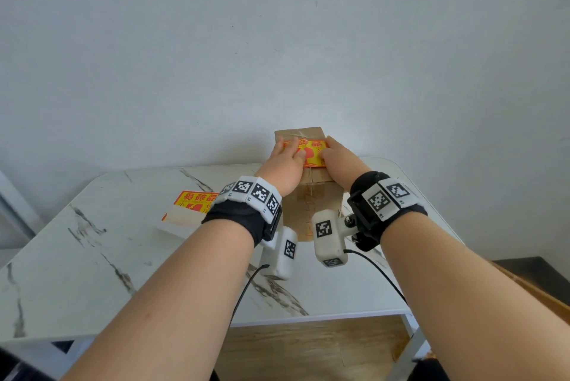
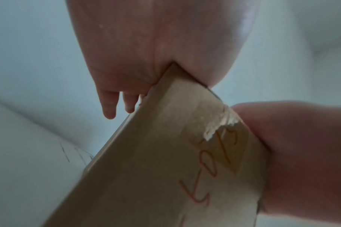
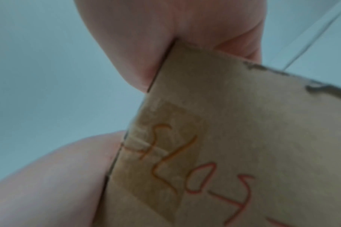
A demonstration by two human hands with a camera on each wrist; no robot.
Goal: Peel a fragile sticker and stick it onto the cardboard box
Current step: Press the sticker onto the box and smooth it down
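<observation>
Two hands lay flat atop the cardboard box (image 1: 311, 195) on the table (image 1: 92, 257): left hand (image 1: 282, 164) and right hand (image 1: 339, 155), fingers (image 1: 293, 146) extended, gripping nothing, pressing the fragile sticker (image 1: 310, 154) between them. Left of the fingers lay the sticker sheet (image 1: 189, 206). Sticking seemed underway; next, likely smoothing the edges firmly.

One cardboard box (image 1: 311, 195) stands at the counter's (image 1: 92, 257) 12 o'clock edge. One fragile sticker (image 1: 311, 152) lies on its top. One sticker sheet (image 1: 191, 205) sits at the box's 9 o'clock. Two hands: left hand (image 1: 282, 164), right hand (image 1: 339, 155).
</observation>
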